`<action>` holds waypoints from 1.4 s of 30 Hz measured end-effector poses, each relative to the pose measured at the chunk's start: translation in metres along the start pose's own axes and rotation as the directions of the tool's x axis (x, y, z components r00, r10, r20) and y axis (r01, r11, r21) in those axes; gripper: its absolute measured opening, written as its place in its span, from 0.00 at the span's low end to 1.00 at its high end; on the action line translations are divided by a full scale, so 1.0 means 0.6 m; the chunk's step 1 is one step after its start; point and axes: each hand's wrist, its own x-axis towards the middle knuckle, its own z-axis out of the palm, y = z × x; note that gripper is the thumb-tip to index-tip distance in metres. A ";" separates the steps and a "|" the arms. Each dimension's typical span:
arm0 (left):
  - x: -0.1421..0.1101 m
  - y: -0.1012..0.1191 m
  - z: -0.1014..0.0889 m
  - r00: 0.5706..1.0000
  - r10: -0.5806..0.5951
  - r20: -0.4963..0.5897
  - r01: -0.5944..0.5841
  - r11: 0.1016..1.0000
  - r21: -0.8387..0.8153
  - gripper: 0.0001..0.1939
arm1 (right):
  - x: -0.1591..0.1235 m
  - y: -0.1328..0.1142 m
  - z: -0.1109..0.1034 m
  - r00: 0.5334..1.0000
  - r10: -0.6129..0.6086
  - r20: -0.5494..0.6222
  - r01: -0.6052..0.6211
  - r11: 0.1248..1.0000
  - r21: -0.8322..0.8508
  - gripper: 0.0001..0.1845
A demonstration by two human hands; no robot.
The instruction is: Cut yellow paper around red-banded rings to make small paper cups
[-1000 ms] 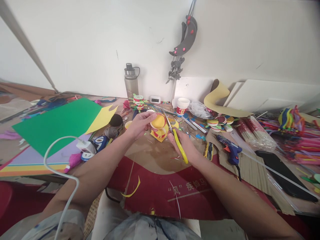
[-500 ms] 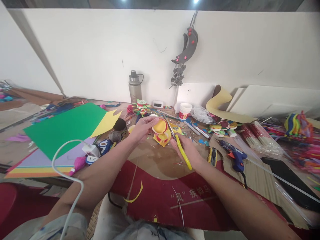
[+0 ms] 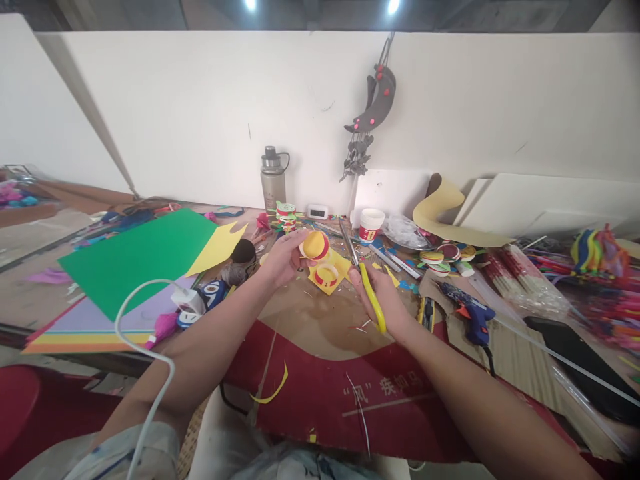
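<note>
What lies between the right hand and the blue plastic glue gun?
Head view: a yellow-and-black utility knife, plus part of the brown corrugated cardboard beneath the gun.

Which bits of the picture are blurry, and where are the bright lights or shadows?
In the head view, two lights glare white at the top edge; same view, the colourful bundle at far right looks smeared, while the yellow-handled scissors look sharper; same view, soft shadow dims part of the red-and-brown board.

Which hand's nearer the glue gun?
Right. The right hand, holding scissors, is left of the glue gun; the left hand, holding a round yellow piece, is farther left.
</note>
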 end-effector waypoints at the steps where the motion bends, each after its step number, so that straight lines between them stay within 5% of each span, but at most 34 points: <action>1: 0.001 -0.002 0.000 1.000 -0.020 -0.007 0.020 0.999 -0.028 0.19 | -0.001 0.001 0.001 0.999 0.046 0.003 -0.046 0.997 0.065 0.27; 6: -0.003 -0.014 0.009 0.997 -0.078 0.028 0.081 0.986 -0.147 0.13 | 0.002 0.001 0.011 0.995 0.091 0.042 -0.100 0.945 0.312 0.28; 13: -0.017 -0.028 0.024 0.986 -0.023 0.165 0.037 0.996 -0.081 0.20 | 0.013 0.008 0.018 0.998 0.038 -0.043 -0.022 0.942 0.335 0.28; 22: -0.022 -0.020 0.026 0.979 0.040 0.201 -0.026 0.997 -0.074 0.19 | 0.017 -0.005 -0.008 0.985 -0.153 0.085 0.142 0.982 0.128 0.25; 30: -0.019 -0.028 0.022 0.983 0.059 0.174 -0.048 0.997 -0.067 0.19 | 0.016 0.004 -0.022 0.983 -0.115 0.142 0.125 0.990 -0.065 0.25; 42: -0.013 -0.022 0.020 0.986 -0.011 0.165 0.016 0.999 -0.030 0.20 | 0.017 -0.006 -0.028 0.969 -0.135 0.207 0.157 0.983 -0.098 0.28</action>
